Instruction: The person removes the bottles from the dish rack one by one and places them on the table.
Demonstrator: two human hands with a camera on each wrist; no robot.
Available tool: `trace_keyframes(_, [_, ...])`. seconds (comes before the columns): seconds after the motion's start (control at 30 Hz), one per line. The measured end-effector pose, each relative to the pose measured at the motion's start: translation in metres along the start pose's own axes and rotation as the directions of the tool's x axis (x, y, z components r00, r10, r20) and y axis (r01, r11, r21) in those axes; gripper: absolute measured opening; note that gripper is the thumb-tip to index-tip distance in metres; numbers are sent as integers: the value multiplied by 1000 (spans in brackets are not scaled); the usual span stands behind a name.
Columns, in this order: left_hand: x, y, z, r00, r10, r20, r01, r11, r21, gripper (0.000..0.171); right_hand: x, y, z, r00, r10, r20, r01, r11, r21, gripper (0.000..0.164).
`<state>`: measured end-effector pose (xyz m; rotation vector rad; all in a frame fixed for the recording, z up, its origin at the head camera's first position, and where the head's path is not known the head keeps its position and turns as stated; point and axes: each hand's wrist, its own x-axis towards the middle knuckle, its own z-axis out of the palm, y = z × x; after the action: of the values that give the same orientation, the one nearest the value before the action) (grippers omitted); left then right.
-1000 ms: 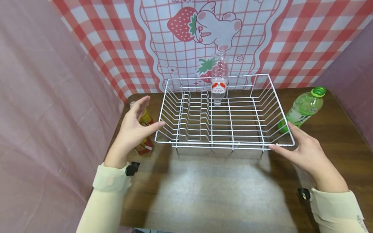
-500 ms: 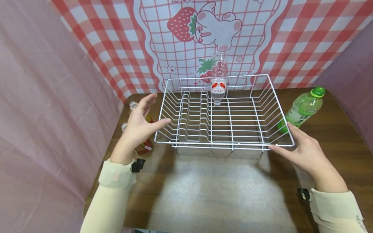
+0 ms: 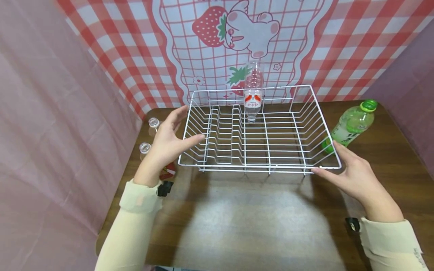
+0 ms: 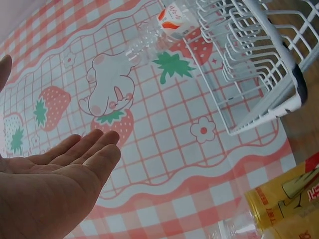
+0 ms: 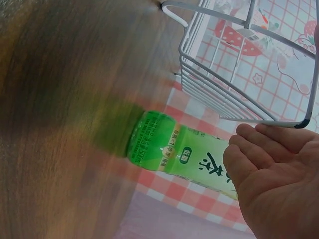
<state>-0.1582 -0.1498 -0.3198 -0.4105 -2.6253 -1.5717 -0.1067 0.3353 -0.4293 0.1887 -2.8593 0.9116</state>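
Observation:
A white wire dish rack [image 3: 268,139] stands on the brown table. My left hand [image 3: 167,146] is spread at its left side, thumb over the left rim in the head view, holding nothing. In the left wrist view, the left hand's fingers [image 4: 84,149] are nearly straight, apart from the rack. My right hand [image 3: 356,175] touches the rack's front right corner, thumb by the front rim. The right wrist view shows this hand's fingers [image 5: 259,149] extended beneath that corner. A clear bottle [image 3: 253,94] with a red-and-white label stands neck down at the rack's back.
A green tea bottle [image 3: 354,122] leans by the rack's right side. Left of the rack are two clear bottle tops [image 3: 144,148] and a red item [image 3: 167,171], partly hidden by my left arm. A checked strawberry cloth [image 3: 217,49] hangs behind.
My left hand has moved right, its thumb now over the rack's left rim. Two clear bottle tops have come into view behind it. The right hand stays at the corner.

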Motion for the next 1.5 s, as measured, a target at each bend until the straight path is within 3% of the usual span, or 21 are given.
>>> trace_keyframes(0.23, [6,2,4,1000,26,12,-25,999,-38,89,2,-1,-1,1000,5,14,-5,1000,-5,107])
trace_keyframes(0.6, [13,11,7,999,32,9,-32,999,-6,86,1,2,0,1000,-19,-8,19,1000,2,103])
trace_keyframes(1.2, [31,23,13,998,-19,65,13,996,91,91,1,3,1,999,-29,-21,29,999,15,101])
trace_keyframes(1.5, [41,20,17,997,-10,73,5,997,72,89,1,2,0,1000,-14,-12,14,1000,11,104])
